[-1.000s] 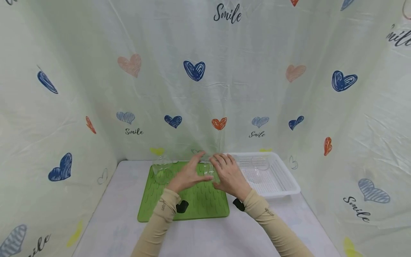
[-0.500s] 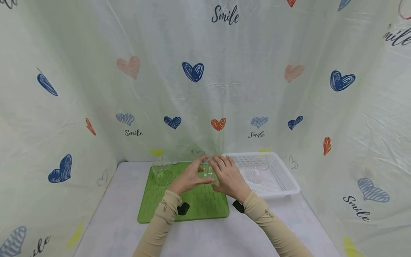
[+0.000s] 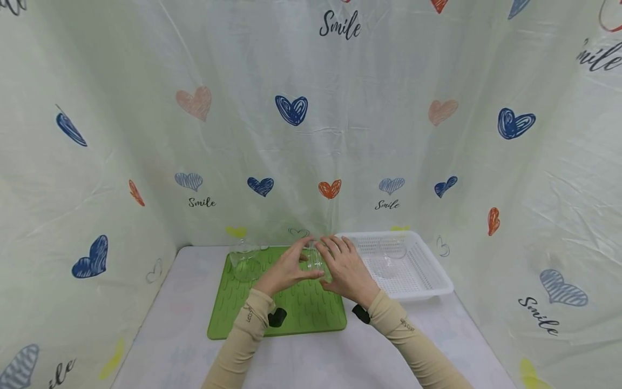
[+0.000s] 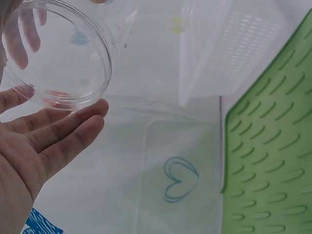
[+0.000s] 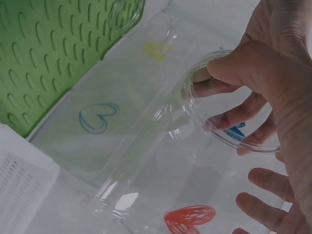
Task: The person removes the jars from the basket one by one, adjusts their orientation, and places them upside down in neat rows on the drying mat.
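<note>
hands meet over the far edge of the green ribbed rubber mat (image 3: 291,302) on the desk (image 3: 184,335), the left hand (image 3: 284,268) and the right hand (image 3: 346,268) both curled round a small clear glass jar (image 3: 315,258) held between them above the mat. just to the right sits a white perforated plastic tray (image 3: 427,275) with another clear glass (image 3: 391,254) inside, and a clear glass flask (image 3: 244,259) stands on the mat's far left corner.

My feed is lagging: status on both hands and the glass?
Left hand and right hand both grip the clear glass jar above the green ridged mat. Second clear glass on mat, another in white slotted tray. Nothing obstructing.
</note>
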The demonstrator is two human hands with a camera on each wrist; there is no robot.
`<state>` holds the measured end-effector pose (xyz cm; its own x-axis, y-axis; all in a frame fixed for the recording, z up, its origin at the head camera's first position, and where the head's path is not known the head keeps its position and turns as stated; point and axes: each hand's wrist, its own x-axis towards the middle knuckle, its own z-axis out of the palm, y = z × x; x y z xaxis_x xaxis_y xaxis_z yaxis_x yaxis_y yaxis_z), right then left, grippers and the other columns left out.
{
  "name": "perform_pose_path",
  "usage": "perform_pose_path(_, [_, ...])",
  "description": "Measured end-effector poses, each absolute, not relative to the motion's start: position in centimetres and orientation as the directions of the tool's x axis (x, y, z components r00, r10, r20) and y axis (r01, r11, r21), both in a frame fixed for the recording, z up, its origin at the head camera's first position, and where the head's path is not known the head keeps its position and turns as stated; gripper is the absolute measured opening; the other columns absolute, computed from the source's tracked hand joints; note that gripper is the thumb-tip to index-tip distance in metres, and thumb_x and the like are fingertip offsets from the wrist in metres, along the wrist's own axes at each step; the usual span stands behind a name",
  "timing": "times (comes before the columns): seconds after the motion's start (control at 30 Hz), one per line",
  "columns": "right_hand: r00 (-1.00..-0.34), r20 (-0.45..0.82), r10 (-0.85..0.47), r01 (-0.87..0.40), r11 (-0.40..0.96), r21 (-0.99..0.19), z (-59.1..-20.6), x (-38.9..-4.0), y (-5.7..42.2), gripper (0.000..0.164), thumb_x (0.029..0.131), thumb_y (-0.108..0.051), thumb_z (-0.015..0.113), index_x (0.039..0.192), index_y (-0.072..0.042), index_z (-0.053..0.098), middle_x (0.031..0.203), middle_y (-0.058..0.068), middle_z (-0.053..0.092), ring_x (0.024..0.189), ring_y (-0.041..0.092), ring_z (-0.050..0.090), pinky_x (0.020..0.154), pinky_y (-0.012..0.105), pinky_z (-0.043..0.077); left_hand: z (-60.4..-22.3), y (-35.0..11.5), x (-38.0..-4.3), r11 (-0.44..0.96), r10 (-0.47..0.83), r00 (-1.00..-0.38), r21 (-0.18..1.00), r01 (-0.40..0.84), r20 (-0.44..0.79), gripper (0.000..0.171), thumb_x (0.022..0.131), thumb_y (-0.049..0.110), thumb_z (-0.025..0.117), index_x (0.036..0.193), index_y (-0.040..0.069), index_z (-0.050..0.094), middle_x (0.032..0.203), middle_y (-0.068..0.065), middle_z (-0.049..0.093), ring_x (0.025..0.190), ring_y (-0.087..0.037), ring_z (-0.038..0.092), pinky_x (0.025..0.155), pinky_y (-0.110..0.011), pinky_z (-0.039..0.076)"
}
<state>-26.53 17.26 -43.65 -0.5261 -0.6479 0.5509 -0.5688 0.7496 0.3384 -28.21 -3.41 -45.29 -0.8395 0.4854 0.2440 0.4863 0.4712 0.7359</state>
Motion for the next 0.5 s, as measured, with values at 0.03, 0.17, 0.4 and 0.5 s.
perform_pose_path(0.03, [-0.524, 0.550, -0.651, -0.571, 0.747, 0.341, -43.6, -26.5, 17.3, 0.101, 0.059, -0.053, 0.084, 0.141, -0.010, 0.042, 0.138, 0.014, 0.051, 0.126, 0.034, 0.049, 0.106, 0.053, 0.040, -45.3, -3.4, -28.2, 0.472, 0.485, -0.839, 0.734, 0.488, 0.246, 0.095, 0.079, 0.061, 0.068, 0.153, 0.027, 0.021, 0.153, -0.009, 0.034, 0.119, -0.028, 0.058, 0.083, -0.041, 0.056])
perform_pose_path(0.17, [-0.501, 0.559, -0.661, -0.590, 0.733, 0.339, -43.5, -26.5, 17.3, 0.107, 0.059, -0.058, 0.084, 0.145, -0.011, 0.040, 0.140, 0.014, 0.050, 0.127, 0.035, 0.048, 0.107, 0.055, 0.039, -45.2, -3.6, -28.2, 0.468, 0.471, -0.846, 0.743, 0.478, 0.248, 0.097, 0.077, 0.061, 0.070, 0.153, 0.024, 0.022, 0.152, -0.010, 0.036, 0.118, -0.029, 0.058, 0.083, -0.042, 0.056])
perform_pose_path(0.4, [-0.474, 0.618, -0.627, -0.672, 0.711, 0.206, -42.6, -26.2, 17.4, 0.092, 0.077, -0.060, 0.069, 0.148, -0.011, 0.037, 0.144, 0.016, 0.047, 0.130, 0.035, 0.046, 0.107, 0.056, 0.038, -45.2, -4.2, -28.4, 0.476, 0.431, -0.864, 0.748, 0.462, 0.260, 0.093, 0.077, 0.057, 0.073, 0.151, 0.030, 0.024, 0.147, -0.009, 0.040, 0.117, -0.029, 0.058, 0.084, -0.044, 0.056])
perform_pose_path(0.5, [-0.493, 0.657, -0.571, -0.691, 0.716, 0.103, -42.0, -26.0, 17.5, 0.086, 0.083, -0.060, 0.063, 0.148, -0.011, 0.036, 0.147, 0.017, 0.044, 0.132, 0.035, 0.044, 0.107, 0.056, 0.038, -45.3, -4.5, -28.5, 0.477, 0.429, -0.864, 0.746, 0.465, 0.264, 0.093, 0.077, 0.057, 0.072, 0.152, 0.032, 0.023, 0.148, -0.008, 0.040, 0.117, -0.028, 0.058, 0.084, -0.044, 0.056])
